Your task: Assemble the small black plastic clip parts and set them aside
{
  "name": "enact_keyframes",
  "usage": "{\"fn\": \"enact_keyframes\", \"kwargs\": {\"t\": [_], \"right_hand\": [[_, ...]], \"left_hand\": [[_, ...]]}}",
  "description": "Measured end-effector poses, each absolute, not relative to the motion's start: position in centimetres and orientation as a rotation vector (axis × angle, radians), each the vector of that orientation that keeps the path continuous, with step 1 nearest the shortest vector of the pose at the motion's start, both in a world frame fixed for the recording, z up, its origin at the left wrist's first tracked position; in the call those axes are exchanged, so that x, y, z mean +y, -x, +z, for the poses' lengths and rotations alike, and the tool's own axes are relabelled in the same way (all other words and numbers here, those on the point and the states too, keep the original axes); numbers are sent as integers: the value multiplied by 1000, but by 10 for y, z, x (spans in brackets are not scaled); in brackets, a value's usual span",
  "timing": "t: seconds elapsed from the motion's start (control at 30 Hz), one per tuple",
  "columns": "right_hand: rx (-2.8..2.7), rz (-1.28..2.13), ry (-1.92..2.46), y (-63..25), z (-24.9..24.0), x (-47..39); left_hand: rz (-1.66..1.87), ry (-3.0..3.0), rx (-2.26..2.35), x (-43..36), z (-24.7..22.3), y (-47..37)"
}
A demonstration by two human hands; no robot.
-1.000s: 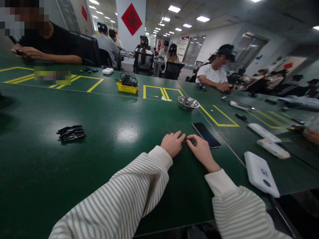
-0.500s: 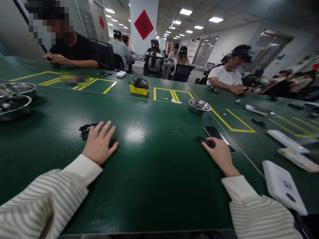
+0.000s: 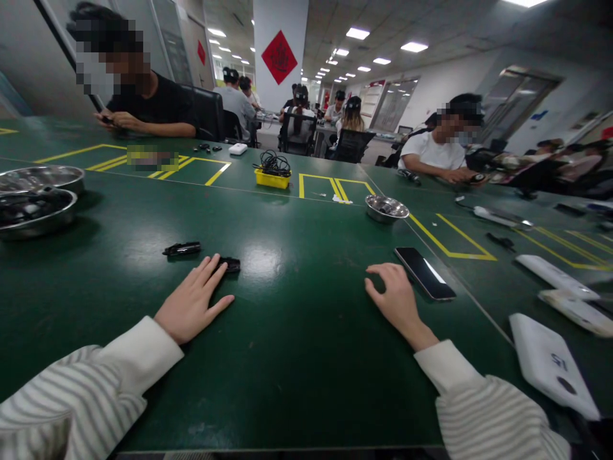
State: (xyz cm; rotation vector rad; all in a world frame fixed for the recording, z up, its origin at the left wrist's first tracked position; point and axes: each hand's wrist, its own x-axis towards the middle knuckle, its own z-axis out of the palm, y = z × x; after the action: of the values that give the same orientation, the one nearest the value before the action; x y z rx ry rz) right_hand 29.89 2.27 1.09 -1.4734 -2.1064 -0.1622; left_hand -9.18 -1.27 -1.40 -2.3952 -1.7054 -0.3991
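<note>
My left hand (image 3: 195, 300) lies flat on the green table (image 3: 297, 358), fingers stretched. Its fingertips rest on or beside a small glossy black piece (image 3: 232, 264), partly hidden by the fingers. Just beyond it lies a second, longer black piece (image 3: 182, 249), apart from the hand. What kind of parts they are I cannot make out. On the right, my right hand (image 3: 396, 300) hovers at or just above the table with curved, parted fingers and nothing visible between them. Beside it, to the right, is a dark-screened phone (image 3: 425, 273).
Metal bowls (image 3: 71, 214) stand at the left, one with black parts inside; a smaller bowl (image 3: 387, 209) is ahead. A yellow bin (image 3: 272, 179) holds black cables. White devices (image 3: 550, 364) lie at the right. Two people sit across the table, handling small objects.
My right hand has let go of the black piece it held and shifted slightly left. The dark cluster by my left hand now shows as two separate pieces, one under its fingertips.
</note>
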Motion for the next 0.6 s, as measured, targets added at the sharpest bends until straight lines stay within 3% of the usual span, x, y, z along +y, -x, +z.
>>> {"fn": "enact_keyframes", "kwargs": {"t": [0.17,0.3,0.6], "right_hand": [[-2245,273,1245,-229,12,15],[-2208,435,1140,-192,11,14],[-2038,681,1168,-199,4,18]], "left_hand": [[-422,2591,-1553,-14,-7,23],[-501,2695,-1474,-17,-4,-19],[-774,2741,-1584,0,-3,-18]]}}
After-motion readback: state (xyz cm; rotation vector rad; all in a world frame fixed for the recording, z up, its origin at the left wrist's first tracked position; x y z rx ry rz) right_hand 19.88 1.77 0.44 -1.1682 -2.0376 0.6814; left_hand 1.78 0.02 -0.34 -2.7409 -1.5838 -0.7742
